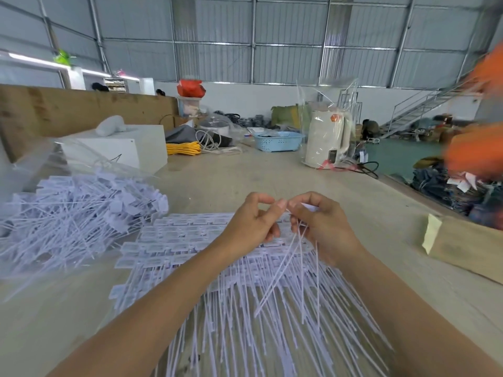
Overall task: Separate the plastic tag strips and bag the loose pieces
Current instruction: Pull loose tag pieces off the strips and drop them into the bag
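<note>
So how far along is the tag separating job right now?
Partly done. A pile of loose tags already lies in the clear bag on the left. The left hand and right hand pinch tags apart. A large stack of joined strips remains.

A pale, worn tabletop carries a fanned stack of joined white tag strips at six o'clock. At nine o'clock lies a clear bag of loose tags. A white box, yellow cord, a blue basket and a wrapped kettle stand towards twelve o'clock; a cardboard box sits at three.
</note>
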